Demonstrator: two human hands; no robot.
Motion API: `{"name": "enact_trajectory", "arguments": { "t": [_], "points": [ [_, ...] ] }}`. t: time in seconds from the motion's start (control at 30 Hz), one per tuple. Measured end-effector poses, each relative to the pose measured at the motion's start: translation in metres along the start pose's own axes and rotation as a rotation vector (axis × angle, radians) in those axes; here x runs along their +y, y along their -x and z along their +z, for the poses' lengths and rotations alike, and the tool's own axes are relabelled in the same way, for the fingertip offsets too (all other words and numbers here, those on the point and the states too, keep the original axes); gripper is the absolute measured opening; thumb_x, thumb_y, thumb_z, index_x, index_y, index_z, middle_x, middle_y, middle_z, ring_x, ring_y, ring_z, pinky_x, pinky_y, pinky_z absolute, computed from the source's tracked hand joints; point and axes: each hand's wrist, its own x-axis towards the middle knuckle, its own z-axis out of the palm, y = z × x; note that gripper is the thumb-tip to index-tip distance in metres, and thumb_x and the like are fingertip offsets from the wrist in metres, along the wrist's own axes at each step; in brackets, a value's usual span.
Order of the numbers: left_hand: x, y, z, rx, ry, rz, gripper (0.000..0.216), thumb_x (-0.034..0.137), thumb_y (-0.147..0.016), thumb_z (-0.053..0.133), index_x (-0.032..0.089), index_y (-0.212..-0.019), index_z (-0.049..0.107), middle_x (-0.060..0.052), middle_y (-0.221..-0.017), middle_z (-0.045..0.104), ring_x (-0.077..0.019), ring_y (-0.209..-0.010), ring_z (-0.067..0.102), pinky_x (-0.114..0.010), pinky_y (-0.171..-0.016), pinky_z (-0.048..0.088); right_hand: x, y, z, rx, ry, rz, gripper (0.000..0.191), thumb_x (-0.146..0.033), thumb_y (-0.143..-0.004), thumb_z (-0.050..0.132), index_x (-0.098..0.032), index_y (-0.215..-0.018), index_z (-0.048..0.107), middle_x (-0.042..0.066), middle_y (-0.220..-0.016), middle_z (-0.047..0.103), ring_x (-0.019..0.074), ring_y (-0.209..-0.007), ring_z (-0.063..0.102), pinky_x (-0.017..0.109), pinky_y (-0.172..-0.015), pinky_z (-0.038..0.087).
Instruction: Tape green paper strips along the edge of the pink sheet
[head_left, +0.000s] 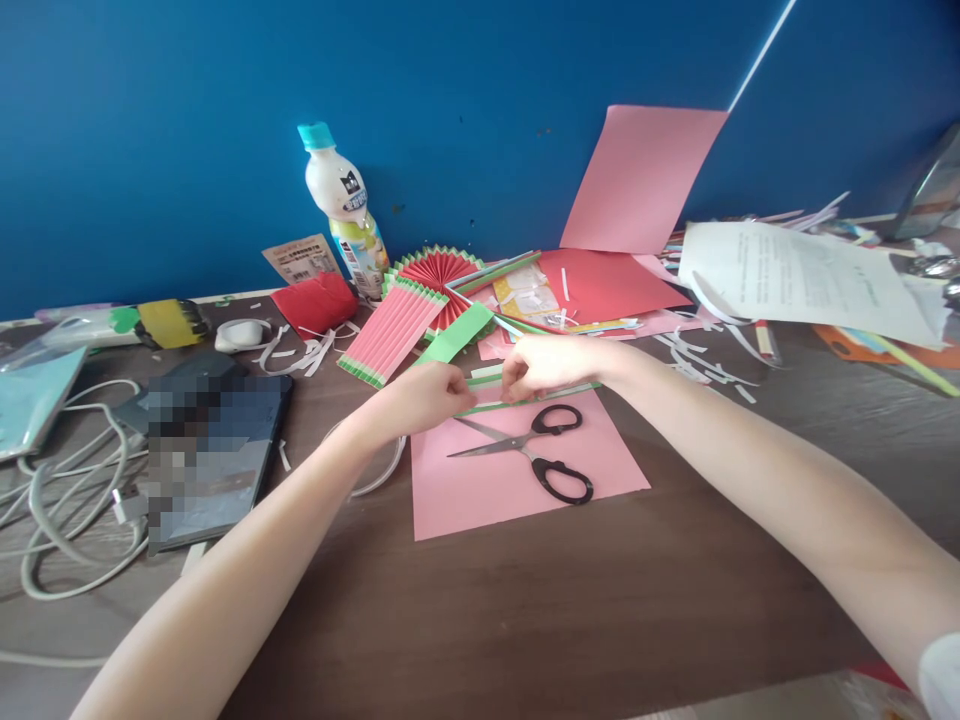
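Observation:
Both hands are closed at a narrow paper strip (486, 396) with green edges and a pale middle. My left hand (429, 398) pinches its left end. My right hand (551, 362) has its fingers bent down on the strip a little to the right, with the tips hidden from view. Under the strip lies a pink sheet (457, 500). Scissors (525, 443) with black handles rest on that sheet, blades parted and pointing left. Just beyond my left hand are a pleated pink paper (394, 330) with green ends and a green strip (457, 335).
Behind the hands are a red pleated fan (439, 268), a bottle (345, 210) and red paper (600, 285). A pink sheet (641, 180) leans on the blue wall. At left lie a dark tablet-like device (225, 460) and cables (37, 500); a printed page (810, 275) is at right.

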Motion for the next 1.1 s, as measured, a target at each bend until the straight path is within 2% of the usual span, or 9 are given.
{"name": "enact_trajectory", "arguments": {
  "t": [0.2,0.37,0.63,0.83,1.1],
  "points": [
    [-0.003,-0.003,0.006,-0.007,0.009,-0.015,0.023,0.039,-0.071,0.048,0.019,-0.068,0.058,-0.001,-0.071,0.063,-0.017,-0.066,0.056,-0.026,-0.054,0.037,-0.003,-0.001,0.003,0.026,0.074,0.049,0.025,-0.03,-0.067,0.06,-0.017,-0.085,0.071,0.005,-0.08,0.066,0.0158,-0.067,0.056,0.026,-0.057,0.04],
    [-0.001,-0.002,0.007,-0.011,-0.007,-0.035,0.021,0.038,-0.072,0.048,0.02,-0.068,0.057,-0.001,-0.072,0.063,-0.0175,-0.067,0.056,-0.026,-0.055,0.037,0.0,-0.003,0.004,0.029,0.042,0.022,0.022,-0.026,-0.065,0.06,-0.016,-0.082,0.071,0.005,-0.076,0.065,0.0164,-0.072,0.057,0.026,-0.062,0.041],
    [0.001,-0.004,0.01,0.004,-0.047,-0.035,0.019,0.037,-0.072,0.047,0.02,-0.066,0.053,-0.001,-0.071,0.062,-0.0167,-0.065,0.055,-0.026,-0.055,0.036,-0.003,-0.004,0.006,0.053,0.072,0.066,0.022,-0.036,-0.063,0.064,-0.017,-0.074,0.068,0.003,-0.068,0.058,0.0149,-0.064,0.051,0.026,-0.056,0.036],
    [0.001,-0.003,0.012,0.013,-0.058,-0.039,0.017,0.036,-0.071,0.047,0.021,-0.065,0.052,-0.001,-0.069,0.061,-0.017,-0.063,0.055,-0.027,-0.054,0.036,-0.008,-0.002,0.005,0.054,0.165,0.113,0.02,-0.037,-0.066,0.062,-0.017,-0.064,0.06,0.0,-0.059,0.044,0.0121,-0.055,0.04,0.027,-0.05,0.027],
    [0.004,-0.004,0.01,-0.008,-0.081,-0.061,0.017,0.035,-0.073,0.048,0.02,-0.069,0.055,-0.002,-0.074,0.063,-0.0182,-0.07,0.057,-0.026,-0.056,0.038,-0.009,-0.003,0.005,0.058,0.193,0.122,0.027,-0.039,-0.066,0.063,-0.017,-0.056,0.05,-0.001,-0.057,0.038,0.0105,-0.053,0.035,0.027,-0.048,0.025]
  ]
}}
